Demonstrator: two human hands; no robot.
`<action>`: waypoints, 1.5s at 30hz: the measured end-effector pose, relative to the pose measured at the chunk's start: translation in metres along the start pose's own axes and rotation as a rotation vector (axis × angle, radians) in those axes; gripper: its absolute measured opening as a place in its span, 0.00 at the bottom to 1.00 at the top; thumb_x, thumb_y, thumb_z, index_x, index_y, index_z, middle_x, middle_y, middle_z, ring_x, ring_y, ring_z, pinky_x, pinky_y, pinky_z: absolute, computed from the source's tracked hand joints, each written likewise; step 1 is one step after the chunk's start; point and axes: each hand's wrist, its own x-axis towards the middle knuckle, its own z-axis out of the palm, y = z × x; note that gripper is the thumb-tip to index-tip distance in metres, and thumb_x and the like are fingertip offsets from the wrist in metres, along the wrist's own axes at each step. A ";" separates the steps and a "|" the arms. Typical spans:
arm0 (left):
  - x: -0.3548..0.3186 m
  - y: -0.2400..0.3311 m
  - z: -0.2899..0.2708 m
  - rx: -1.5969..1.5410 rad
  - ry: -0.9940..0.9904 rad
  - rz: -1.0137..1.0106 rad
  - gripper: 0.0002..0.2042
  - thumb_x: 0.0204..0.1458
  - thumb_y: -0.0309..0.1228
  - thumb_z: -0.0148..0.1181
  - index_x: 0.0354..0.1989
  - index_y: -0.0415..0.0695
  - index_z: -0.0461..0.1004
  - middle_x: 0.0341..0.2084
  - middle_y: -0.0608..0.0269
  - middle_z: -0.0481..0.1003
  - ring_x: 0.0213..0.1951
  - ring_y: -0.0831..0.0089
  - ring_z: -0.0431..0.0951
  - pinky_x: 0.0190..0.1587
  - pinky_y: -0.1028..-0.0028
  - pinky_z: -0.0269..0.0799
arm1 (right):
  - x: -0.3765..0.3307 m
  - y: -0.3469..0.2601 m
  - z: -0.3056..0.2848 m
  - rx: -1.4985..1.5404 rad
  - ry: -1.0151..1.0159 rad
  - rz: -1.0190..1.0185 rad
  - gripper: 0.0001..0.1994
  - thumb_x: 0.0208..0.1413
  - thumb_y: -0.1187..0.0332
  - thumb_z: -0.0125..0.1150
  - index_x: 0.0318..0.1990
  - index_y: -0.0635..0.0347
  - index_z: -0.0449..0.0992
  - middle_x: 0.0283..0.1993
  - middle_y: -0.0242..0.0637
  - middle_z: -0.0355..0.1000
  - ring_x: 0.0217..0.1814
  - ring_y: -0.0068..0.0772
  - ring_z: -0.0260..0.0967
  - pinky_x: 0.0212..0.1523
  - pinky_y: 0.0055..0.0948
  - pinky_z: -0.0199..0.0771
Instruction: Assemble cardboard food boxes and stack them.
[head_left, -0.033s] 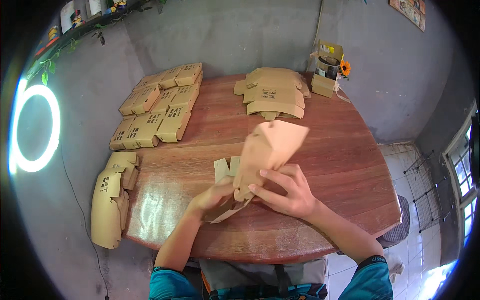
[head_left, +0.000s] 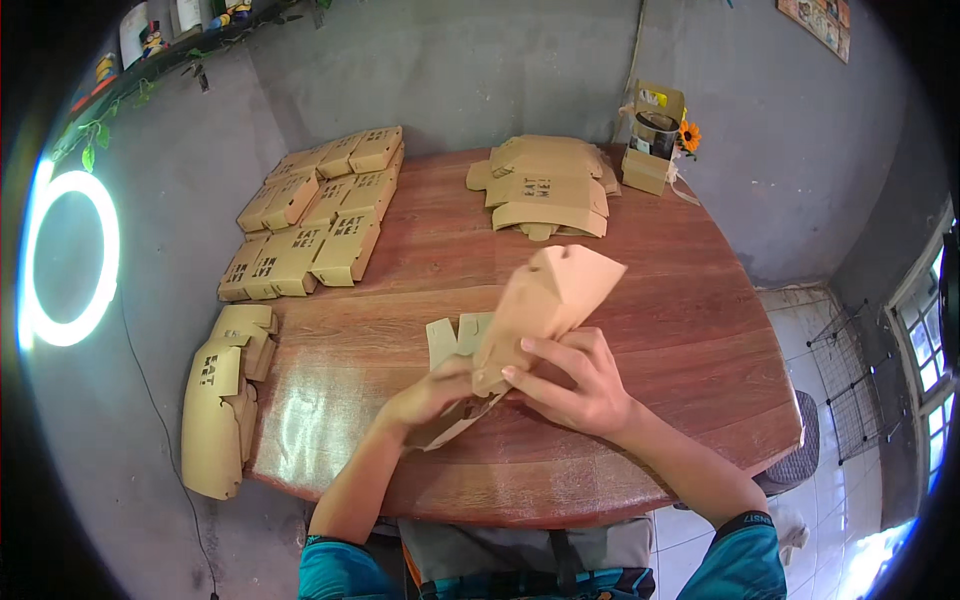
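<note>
A brown cardboard box (head_left: 533, 308), partly folded up, is held tilted above the near middle of the table. My left hand (head_left: 432, 392) grips its lower left side, with most of the fingertips hidden behind the cardboard. My right hand (head_left: 575, 383) holds the lower right side, fingers bent against the panel. The upper end of the box points away and to the right, with a pale flap standing out there. Lighter flaps (head_left: 443, 342) stick out beyond my left hand, and another panel hangs below it.
Closed cardboard boxes (head_left: 340, 245) are stacked at the far left of the wooden table (head_left: 660, 420). Flat box blanks (head_left: 550, 190) lie at the back middle, more blanks (head_left: 212, 420) at the left edge. An open carton (head_left: 648, 170) stands at the back right; a ring light (head_left: 112, 258) glows at left.
The box has tipped slightly to the right, its upper end shifting that way. Both hands keep nearly the same places on it.
</note>
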 end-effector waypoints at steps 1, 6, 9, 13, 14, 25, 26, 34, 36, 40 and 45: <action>0.003 -0.006 -0.002 0.086 -0.077 0.143 0.22 0.65 0.39 0.53 0.63 0.39 0.70 0.59 0.61 0.71 0.60 0.69 0.69 0.62 0.69 0.63 | -0.001 0.001 0.001 0.028 0.011 0.037 0.21 0.44 0.70 0.71 0.50 0.46 0.81 0.57 0.33 0.71 0.48 0.37 0.67 0.46 0.34 0.69; 0.012 -0.010 0.004 0.359 -0.097 0.535 0.13 0.65 0.29 0.57 0.55 0.39 0.76 0.55 0.62 0.74 0.58 0.75 0.70 0.62 0.71 0.63 | -0.006 0.009 0.005 0.119 0.010 0.194 0.24 0.40 0.72 0.77 0.49 0.53 0.78 0.52 0.33 0.73 0.45 0.36 0.70 0.43 0.35 0.66; 0.008 0.007 0.019 0.212 -0.026 0.536 0.12 0.64 0.28 0.59 0.53 0.38 0.77 0.51 0.60 0.76 0.54 0.74 0.74 0.59 0.72 0.67 | -0.016 0.014 0.007 0.102 -0.080 0.294 0.22 0.41 0.73 0.76 0.47 0.54 0.79 0.51 0.33 0.73 0.45 0.36 0.71 0.43 0.35 0.65; 0.011 0.005 0.013 0.467 -0.118 0.695 0.10 0.61 0.26 0.61 0.48 0.37 0.79 0.47 0.58 0.81 0.50 0.73 0.78 0.54 0.73 0.73 | -0.011 0.011 0.008 0.145 -0.084 0.346 0.19 0.42 0.74 0.75 0.45 0.53 0.80 0.50 0.33 0.73 0.46 0.37 0.71 0.48 0.35 0.67; 0.010 0.005 0.015 0.465 -0.133 0.665 0.09 0.61 0.26 0.61 0.47 0.37 0.79 0.48 0.57 0.81 0.50 0.73 0.79 0.53 0.73 0.74 | -0.014 0.011 0.011 0.217 -0.068 0.385 0.18 0.42 0.74 0.75 0.44 0.53 0.80 0.50 0.33 0.73 0.49 0.38 0.72 0.52 0.37 0.67; 0.011 -0.002 0.014 0.524 0.322 0.564 0.09 0.60 0.27 0.61 0.44 0.35 0.77 0.45 0.57 0.80 0.48 0.70 0.79 0.53 0.72 0.71 | -0.019 0.015 0.011 0.214 -0.178 0.351 0.15 0.46 0.75 0.74 0.43 0.50 0.82 0.48 0.31 0.77 0.58 0.35 0.75 0.64 0.48 0.64; 0.011 0.001 0.019 0.523 0.320 0.564 0.09 0.60 0.27 0.61 0.44 0.35 0.77 0.45 0.57 0.80 0.48 0.70 0.79 0.53 0.72 0.71 | -0.019 0.015 0.011 0.206 -0.178 0.335 0.16 0.47 0.74 0.74 0.45 0.50 0.81 0.48 0.31 0.77 0.58 0.36 0.75 0.64 0.47 0.64; 0.010 0.004 0.023 0.772 0.155 0.624 0.15 0.58 0.30 0.62 0.50 0.34 0.76 0.50 0.50 0.78 0.55 0.60 0.77 0.58 0.65 0.69 | -0.017 0.011 0.018 0.322 -0.037 0.410 0.29 0.47 0.71 0.76 0.58 0.53 0.73 0.50 0.36 0.76 0.55 0.42 0.74 0.59 0.45 0.71; 0.005 0.008 0.025 0.755 0.130 0.577 0.16 0.58 0.30 0.62 0.51 0.34 0.77 0.52 0.50 0.78 0.56 0.60 0.77 0.59 0.66 0.69 | -0.011 0.007 0.014 0.235 -0.023 0.569 0.32 0.42 0.70 0.79 0.58 0.56 0.72 0.55 0.41 0.73 0.58 0.45 0.71 0.58 0.44 0.73; 0.001 0.013 0.035 0.557 0.118 0.672 0.18 0.59 0.30 0.59 0.56 0.35 0.76 0.56 0.50 0.76 0.61 0.63 0.73 0.63 0.67 0.64 | -0.012 0.006 0.013 0.200 0.156 0.607 0.33 0.38 0.71 0.81 0.56 0.59 0.73 0.58 0.46 0.71 0.61 0.47 0.69 0.60 0.43 0.73; -0.002 0.010 0.037 0.401 0.030 0.637 0.18 0.64 0.32 0.54 0.58 0.35 0.75 0.57 0.50 0.75 0.63 0.66 0.70 0.66 0.67 0.60 | -0.006 0.004 0.008 0.316 0.020 0.435 0.29 0.41 0.75 0.78 0.56 0.61 0.76 0.62 0.48 0.70 0.62 0.50 0.71 0.59 0.41 0.75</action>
